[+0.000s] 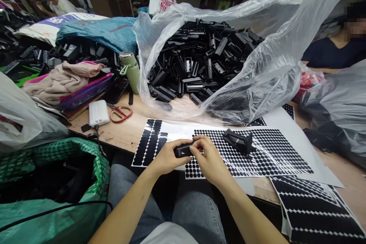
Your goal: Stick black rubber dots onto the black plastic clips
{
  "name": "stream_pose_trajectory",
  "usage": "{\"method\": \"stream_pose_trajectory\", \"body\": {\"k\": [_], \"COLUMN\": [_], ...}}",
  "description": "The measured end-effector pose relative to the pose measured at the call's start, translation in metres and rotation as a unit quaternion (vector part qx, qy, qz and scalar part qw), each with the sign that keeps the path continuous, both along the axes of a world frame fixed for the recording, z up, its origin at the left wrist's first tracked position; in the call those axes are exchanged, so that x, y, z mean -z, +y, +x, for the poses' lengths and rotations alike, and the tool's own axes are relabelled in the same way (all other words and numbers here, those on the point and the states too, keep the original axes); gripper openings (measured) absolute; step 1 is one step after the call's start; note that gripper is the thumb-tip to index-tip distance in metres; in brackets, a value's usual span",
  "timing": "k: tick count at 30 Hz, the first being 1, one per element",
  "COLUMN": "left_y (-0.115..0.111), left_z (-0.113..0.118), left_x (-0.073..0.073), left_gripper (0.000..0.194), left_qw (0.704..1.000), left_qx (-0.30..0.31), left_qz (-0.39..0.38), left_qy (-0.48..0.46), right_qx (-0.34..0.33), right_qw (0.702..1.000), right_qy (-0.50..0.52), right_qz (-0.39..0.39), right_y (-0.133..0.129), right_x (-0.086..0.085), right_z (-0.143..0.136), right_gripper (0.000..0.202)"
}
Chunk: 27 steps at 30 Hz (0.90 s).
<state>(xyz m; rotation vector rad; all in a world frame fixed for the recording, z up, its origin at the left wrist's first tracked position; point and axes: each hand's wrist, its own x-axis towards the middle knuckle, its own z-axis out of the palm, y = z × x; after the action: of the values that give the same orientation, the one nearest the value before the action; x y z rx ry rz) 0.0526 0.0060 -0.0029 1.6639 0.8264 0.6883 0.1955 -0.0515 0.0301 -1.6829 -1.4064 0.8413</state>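
Note:
Between my two hands is a small black plastic part point(183, 150) with a rounded end and a textured face. My left hand point(167, 157) wraps its left end, thumb below and fingers above. On its right end, the fingertips of my right hand point(206, 156) pinch and press. Just under my hands lies a sheet of round black stickers point(274, 152). A black folding stand point(238, 143) rests on that sheet, right of my right hand. To the left is a sheet of long black stickers point(148, 145), part of its backing bare.
A clear plastic bag point(228, 110) full of black plastic parts point(197, 61) stands behind the sheets. Red-handled scissors point(121, 114), a white power bank point(98, 112) and a green bottle point(131, 72) are at left. A green woven sack point(94, 156) sits lower left. Other people are beyond.

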Motion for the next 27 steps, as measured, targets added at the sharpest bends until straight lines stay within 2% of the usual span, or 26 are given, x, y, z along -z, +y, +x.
{"method": "stream_pose_trajectory", "body": {"k": [4,11,17,21,23,27], "left_y": [0.000,-0.004,-0.006,-0.001,0.001,0.004], "left_z": [-0.002,-0.003,-0.009,-0.018,-0.023,-0.032], "left_x": [-0.001,0.003,0.008,0.013,0.014,0.014], "left_gripper": [0.054,0.053,0.050,0.048,0.049,0.048], "left_qw": [1.000,0.995,0.993,0.993,0.992,0.990], "left_qx": [0.007,0.014,0.011,-0.011,-0.022,-0.034], "left_qz": [-0.005,-0.091,-0.111,-0.115,-0.122,-0.132], "left_qy": [0.002,-0.029,-0.040,-0.029,-0.019,-0.033], "right_qx": [0.008,0.023,0.046,0.117,0.123,0.093], "right_qw": [1.000,1.000,0.998,0.990,0.986,0.982], "right_qy": [0.002,0.008,-0.017,-0.071,-0.112,-0.165], "right_qz": [0.000,0.006,0.040,0.043,0.023,-0.027], "right_y": [-0.003,-0.004,-0.008,0.012,0.033,0.076], "right_x": [0.000,0.003,0.013,0.033,0.048,0.079], "right_z": [-0.003,-0.005,-0.013,0.004,0.021,0.046], "right_gripper": [0.014,0.015,0.012,0.032,0.025,0.012]}}
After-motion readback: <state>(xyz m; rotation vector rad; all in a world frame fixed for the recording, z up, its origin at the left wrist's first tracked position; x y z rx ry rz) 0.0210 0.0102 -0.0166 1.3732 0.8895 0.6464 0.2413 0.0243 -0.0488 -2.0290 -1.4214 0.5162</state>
